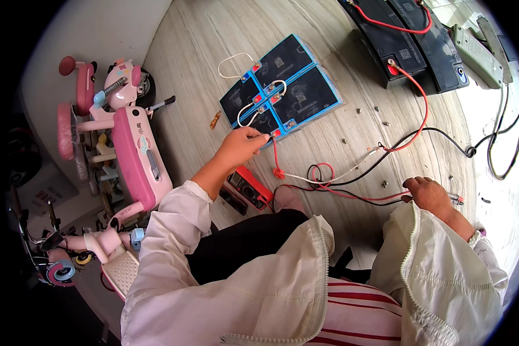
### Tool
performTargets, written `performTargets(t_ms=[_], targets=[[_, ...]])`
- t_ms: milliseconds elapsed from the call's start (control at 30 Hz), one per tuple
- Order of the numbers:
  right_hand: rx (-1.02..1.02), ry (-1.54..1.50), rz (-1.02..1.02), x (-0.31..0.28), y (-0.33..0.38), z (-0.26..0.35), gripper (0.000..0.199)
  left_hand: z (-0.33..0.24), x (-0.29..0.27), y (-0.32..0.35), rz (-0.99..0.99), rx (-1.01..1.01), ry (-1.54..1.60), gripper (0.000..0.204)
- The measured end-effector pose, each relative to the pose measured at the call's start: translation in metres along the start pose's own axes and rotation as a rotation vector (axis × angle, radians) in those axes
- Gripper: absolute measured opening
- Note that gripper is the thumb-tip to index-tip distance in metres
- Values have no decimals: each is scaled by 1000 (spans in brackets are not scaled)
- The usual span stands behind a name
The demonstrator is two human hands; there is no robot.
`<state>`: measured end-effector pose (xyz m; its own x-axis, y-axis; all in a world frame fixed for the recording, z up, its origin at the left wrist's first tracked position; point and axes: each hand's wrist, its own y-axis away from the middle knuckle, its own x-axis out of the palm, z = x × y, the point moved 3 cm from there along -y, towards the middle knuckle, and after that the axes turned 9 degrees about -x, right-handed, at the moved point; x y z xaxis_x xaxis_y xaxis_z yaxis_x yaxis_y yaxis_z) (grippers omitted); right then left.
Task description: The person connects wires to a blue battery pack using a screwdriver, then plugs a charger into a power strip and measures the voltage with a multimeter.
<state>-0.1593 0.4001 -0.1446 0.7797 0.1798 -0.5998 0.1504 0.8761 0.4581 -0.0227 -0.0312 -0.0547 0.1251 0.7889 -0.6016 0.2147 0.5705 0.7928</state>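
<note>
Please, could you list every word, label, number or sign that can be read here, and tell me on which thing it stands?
Pink ride-on: dark lettering and a round sticker; I do not copy its words.
Blue-edged batteries: square codes; the small print is unreadable.
Large black batteries: square codes; the print is too small to read.
Red meter: dial marks, too small to read.

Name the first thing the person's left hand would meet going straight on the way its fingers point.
The left hand would likely first meet the red terminal at a corner of a blue-edged battery; depth is unclear, so they may already touch.
</note>
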Motion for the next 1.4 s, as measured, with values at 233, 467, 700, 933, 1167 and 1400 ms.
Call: performTargets(t_ms=[233, 467, 700, 933, 1167, 1400], targets=[[-24, 29, -34, 3, 2, 0, 30, -6, 3, 9, -287, 603, -774, 32], [-53, 21, -85, 3, 0, -2, 29, 3, 2, -1, -61, 79, -44, 31], [-17, 9, -22, 6, 3, -3, 30, -12, 6, 11, -310, 668, -904, 30], [-42, 14, -57, 4, 2, -3, 30, 2, 0, -4, -112, 155, -117, 29], [-11, 38, -14, 2, 4, 1, 29, -8, 4, 10, -315, 641, -752, 28], [-21, 0, -19, 3, 0, -2, 31, -2, 2, -2, -41, 39, -26, 24]])
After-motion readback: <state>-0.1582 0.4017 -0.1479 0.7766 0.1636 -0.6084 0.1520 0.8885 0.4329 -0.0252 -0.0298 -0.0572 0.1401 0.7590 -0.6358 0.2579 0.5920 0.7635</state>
